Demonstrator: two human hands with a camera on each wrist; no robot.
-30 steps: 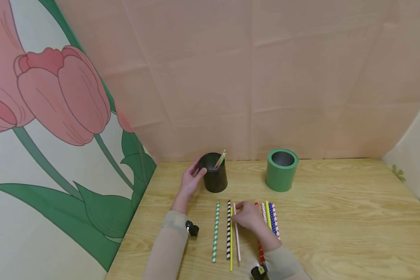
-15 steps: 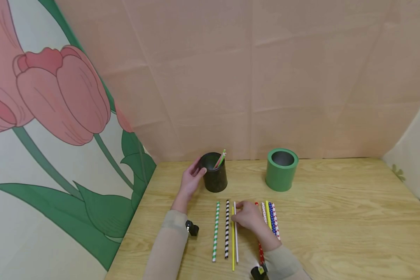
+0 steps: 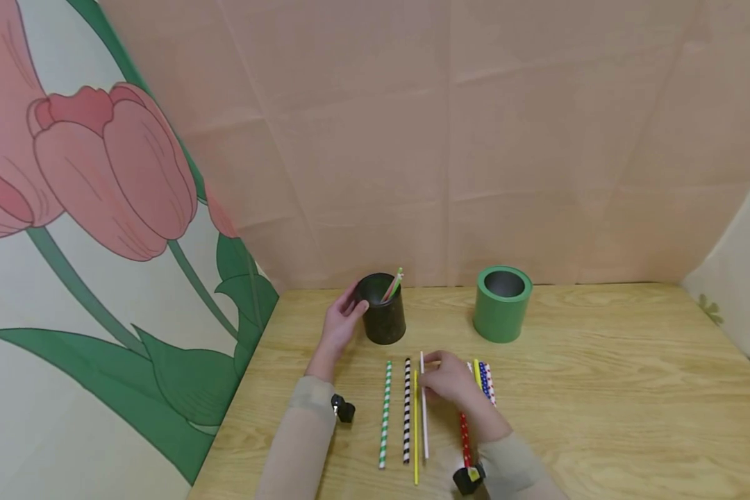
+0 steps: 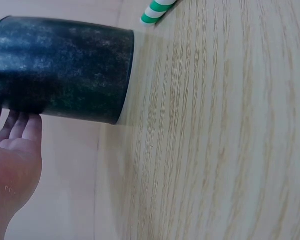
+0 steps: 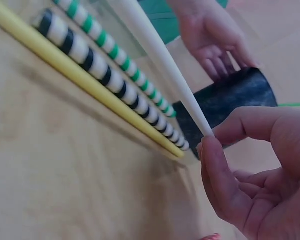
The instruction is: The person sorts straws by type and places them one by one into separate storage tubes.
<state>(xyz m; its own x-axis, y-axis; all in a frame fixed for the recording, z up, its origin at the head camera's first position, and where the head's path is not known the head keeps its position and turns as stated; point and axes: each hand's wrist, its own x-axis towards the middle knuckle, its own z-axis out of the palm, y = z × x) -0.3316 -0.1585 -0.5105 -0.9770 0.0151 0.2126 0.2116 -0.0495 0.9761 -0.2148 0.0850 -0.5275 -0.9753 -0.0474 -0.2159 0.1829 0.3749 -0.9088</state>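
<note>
My left hand (image 3: 339, 326) holds the black cup (image 3: 385, 323) by its left side, thumb at the front near the rim and fingers round the back. A few thin straws (image 3: 392, 285), green and pinkish, lean inside that cup. Between thumb and index finger, my right hand (image 3: 450, 378) pinches a white straw (image 5: 162, 60) near its far end. In the right wrist view the white straw slants up above the table. Just left of it lie a yellow straw (image 3: 416, 434), a black-and-white striped straw (image 3: 407, 417) and a green-and-white striped straw (image 3: 385, 417).
A green cup (image 3: 501, 316) stands to the right of the black one. Beneath and beside my right forearm lie a red dotted straw (image 3: 465, 441) and several patterned straws (image 3: 487, 382), partly hidden. A pink cloth (image 3: 450, 173) hangs behind the wooden table (image 3: 612, 389).
My right hand has shifted slightly forward, bringing the white straw up with it. Earlier, the white and yellow straws moved closer together. The left hand and black cup have stayed put.
</note>
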